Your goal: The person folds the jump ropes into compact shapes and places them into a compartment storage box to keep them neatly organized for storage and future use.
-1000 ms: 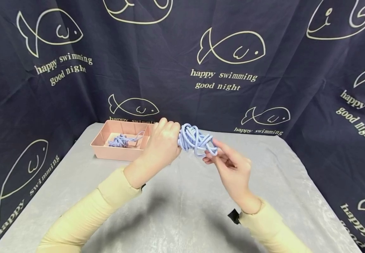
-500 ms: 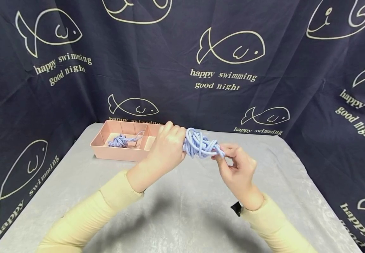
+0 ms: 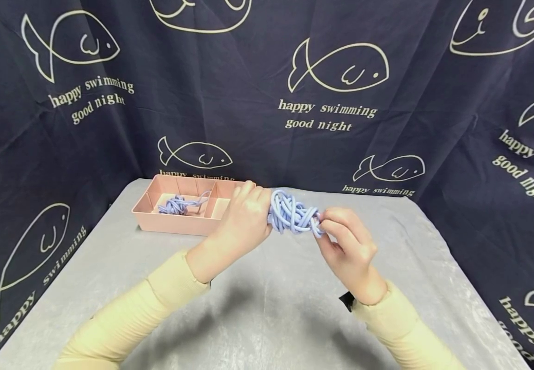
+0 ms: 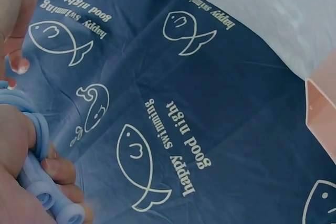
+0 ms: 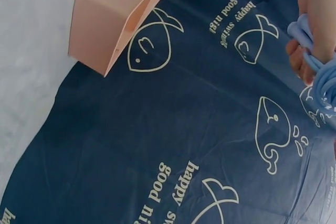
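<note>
A light blue jump rope (image 3: 292,213), bundled in many tangled turns, is held in the air above the table. My left hand (image 3: 245,213) grips its left end; in the left wrist view two smooth handles (image 4: 50,195) with round ends stick out of that fist. My right hand (image 3: 347,246) pinches the loops at the bundle's right end between thumb and fingers. The right wrist view shows the left hand (image 5: 320,19) around the handles, with wound cord below it. My right fingertips are partly hidden behind the cord.
Behind the left hand, a pink divided box (image 3: 169,224) stands at the table's back left. Another blue cord bundle (image 3: 174,205) lies in its left compartment. A grey cloth covers the table (image 3: 267,308), and a dark fish-print curtain (image 3: 248,82) hangs around it.
Both hands have moved slightly right with the jump rope. The loose loops at its right end have been drawn in tighter, and the right fingers have closed further over them.
</note>
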Motion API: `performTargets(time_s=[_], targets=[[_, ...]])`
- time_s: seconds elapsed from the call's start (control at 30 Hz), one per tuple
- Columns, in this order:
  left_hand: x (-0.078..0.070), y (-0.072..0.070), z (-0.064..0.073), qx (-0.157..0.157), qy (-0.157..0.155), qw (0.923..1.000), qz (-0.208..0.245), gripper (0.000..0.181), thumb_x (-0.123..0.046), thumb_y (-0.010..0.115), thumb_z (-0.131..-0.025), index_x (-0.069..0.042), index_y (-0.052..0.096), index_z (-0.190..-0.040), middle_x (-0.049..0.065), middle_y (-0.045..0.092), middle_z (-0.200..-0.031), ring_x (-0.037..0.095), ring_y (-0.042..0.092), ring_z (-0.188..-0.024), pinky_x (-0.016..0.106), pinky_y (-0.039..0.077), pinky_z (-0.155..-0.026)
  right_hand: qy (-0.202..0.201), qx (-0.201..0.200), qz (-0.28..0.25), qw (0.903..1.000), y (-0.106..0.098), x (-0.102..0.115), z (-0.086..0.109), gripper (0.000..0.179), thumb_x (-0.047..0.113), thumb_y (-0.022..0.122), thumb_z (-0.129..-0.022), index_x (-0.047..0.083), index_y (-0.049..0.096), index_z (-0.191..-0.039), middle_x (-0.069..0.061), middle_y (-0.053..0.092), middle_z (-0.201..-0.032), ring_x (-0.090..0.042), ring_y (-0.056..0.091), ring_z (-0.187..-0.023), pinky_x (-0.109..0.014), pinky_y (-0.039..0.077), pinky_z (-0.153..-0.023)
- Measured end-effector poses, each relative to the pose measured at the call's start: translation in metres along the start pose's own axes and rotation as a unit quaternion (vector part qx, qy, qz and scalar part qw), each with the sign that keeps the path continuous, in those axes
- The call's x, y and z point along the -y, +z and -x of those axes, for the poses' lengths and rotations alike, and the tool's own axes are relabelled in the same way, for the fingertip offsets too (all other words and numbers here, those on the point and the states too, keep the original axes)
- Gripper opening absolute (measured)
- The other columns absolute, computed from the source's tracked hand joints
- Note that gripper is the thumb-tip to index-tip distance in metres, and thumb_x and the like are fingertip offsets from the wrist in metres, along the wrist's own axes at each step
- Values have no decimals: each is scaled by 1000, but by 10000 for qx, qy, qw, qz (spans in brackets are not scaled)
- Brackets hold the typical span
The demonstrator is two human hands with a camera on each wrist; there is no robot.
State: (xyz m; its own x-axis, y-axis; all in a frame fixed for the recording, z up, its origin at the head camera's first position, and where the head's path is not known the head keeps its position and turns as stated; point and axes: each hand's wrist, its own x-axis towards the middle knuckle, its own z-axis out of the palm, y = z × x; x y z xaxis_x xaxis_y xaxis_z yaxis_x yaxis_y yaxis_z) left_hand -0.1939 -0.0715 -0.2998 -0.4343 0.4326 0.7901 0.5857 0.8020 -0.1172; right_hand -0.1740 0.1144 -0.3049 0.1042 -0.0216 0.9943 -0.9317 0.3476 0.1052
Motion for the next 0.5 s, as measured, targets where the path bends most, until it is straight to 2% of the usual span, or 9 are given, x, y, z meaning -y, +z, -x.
performTargets(time_s=[0.27,0.4,0.5], targets=[[2,2,5,-36,-37,9999,142,29,-8,73,-61,-3,57,-84,10,63,-77,30,52,-82,38,39,-66,-713,232,153,9971,1,-2,-3,17,-7,61,-82,-5,64,-65,-16,68,-70,-28,57,-57,-29,49,-59],[4,3,5,-50,-27,9999,94,26,-8,70,-62,-3,57,-84,9,61,-76,29,53,-83,38,39,-66,-815,349,165,9959,0,-1,-5,16,-6,62,-83,-5,66,-68,-16,68,-70,-27,54,-57,-29,46,-57],[5,2,5,26,-56,10000,46,25,-8,70,-63,-3,57,-84,9,60,-74,29,51,-80,38,37,-64,-792,584,25,9951,-3,-2,-7,15,-6,61,-83,-6,67,-69,-16,68,-71,-27,55,-57,-29,44,-57]])
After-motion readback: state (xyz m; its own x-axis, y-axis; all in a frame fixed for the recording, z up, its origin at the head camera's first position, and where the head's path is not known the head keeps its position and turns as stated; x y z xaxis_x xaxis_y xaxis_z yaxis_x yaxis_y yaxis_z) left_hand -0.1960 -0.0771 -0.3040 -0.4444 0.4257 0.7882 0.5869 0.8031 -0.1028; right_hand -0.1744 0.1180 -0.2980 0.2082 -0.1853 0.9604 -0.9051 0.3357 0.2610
